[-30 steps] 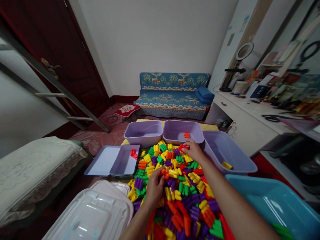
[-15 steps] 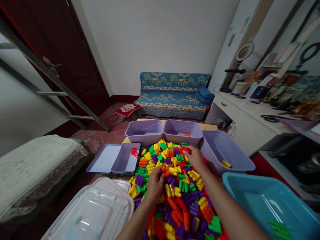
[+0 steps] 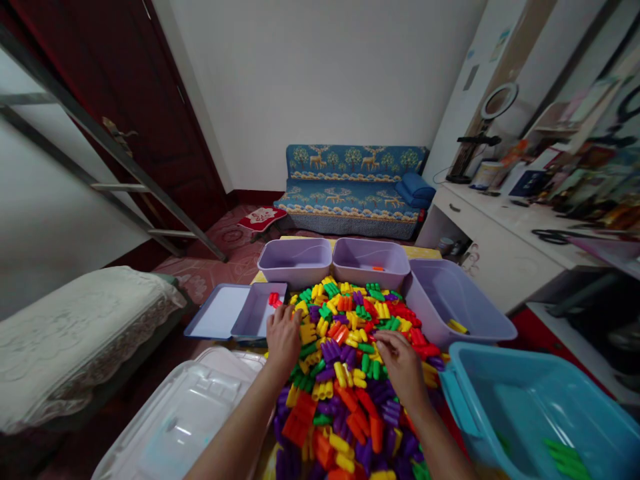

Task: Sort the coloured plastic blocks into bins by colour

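My left hand (image 3: 285, 337) is over the left edge of a pile of plastic building blocks (image 3: 345, 370). Its fingers are bent around an orange block (image 3: 299, 313) that they mostly cover. To the right, my right hand (image 3: 401, 363) reaches into the middle of the pile, fingers slightly apart, their tips close to small purple and red blocks. Nothing held shows in it. The blocks are ribbed tubes in yellow, green, purple, orange and red. Several red blocks (image 3: 403, 311) lie together at the pile's right side. A shallow purple box (image 3: 245, 313) beside my left hand holds red blocks (image 3: 274, 299).
Two lilac bins (image 3: 295, 272) (image 3: 371, 272) stand behind the pile, the right one with an orange block. A larger lilac bin (image 3: 425, 313) holds a yellow block. A blue tub (image 3: 530, 360) with green blocks is at right. White lids (image 3: 185, 420) lie front left.
My left hand has moved left from the middle of the pile to an orange block at its edge. My right hand has drawn back toward me and no longer holds the red block.
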`<state>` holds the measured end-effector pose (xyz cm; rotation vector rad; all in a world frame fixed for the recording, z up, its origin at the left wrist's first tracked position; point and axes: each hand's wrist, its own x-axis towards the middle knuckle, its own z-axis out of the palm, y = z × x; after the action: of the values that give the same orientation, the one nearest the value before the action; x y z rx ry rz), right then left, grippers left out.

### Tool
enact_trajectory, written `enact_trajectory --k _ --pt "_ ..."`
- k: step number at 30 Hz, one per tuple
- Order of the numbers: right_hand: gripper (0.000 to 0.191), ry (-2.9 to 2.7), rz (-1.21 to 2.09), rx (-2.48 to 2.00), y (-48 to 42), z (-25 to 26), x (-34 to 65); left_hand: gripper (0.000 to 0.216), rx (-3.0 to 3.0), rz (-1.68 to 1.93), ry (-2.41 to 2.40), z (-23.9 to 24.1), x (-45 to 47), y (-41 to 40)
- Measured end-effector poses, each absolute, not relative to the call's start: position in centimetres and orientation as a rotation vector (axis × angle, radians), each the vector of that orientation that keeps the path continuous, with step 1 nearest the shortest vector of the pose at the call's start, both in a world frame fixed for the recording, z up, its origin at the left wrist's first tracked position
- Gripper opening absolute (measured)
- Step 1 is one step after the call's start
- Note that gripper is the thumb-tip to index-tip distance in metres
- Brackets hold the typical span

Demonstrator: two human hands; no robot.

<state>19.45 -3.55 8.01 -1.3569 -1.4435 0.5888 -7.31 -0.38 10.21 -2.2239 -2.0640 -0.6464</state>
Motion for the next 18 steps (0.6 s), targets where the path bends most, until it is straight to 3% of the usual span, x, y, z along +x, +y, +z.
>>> enact_trajectory --k 4,7,11,16,18 --pt "0.025 -1.376 0.609 -1.344 -4.8 7.9 18.9 0.035 -2.231 -0.344 -2.033 10.9 -8.9 0.7" --pt "0.024 -1.365 0.618 -1.346 -4.9 8.5 18.8 0.033 -2.207 -0.389 -1.994 11.1 -9.4 1.0" --pt "0.023 -1.346 0.706 -1.367 -5.2 9.9 17.4 0.031 -2.277 -0.822 -2.052 11.7 -8.3 0.2" --pt "0.048 -1.323 1.142 -1.281 -5.6 11.3 13.8 0.033 -2.738 -1.562 -1.962 11.5 -3.4 -2.6" --pt "0.046 -1.341 1.223 -1.265 -5.0 11.5 13.2 0.041 -2.778 -1.684 -2.033 11.1 -1.9 -3.5"
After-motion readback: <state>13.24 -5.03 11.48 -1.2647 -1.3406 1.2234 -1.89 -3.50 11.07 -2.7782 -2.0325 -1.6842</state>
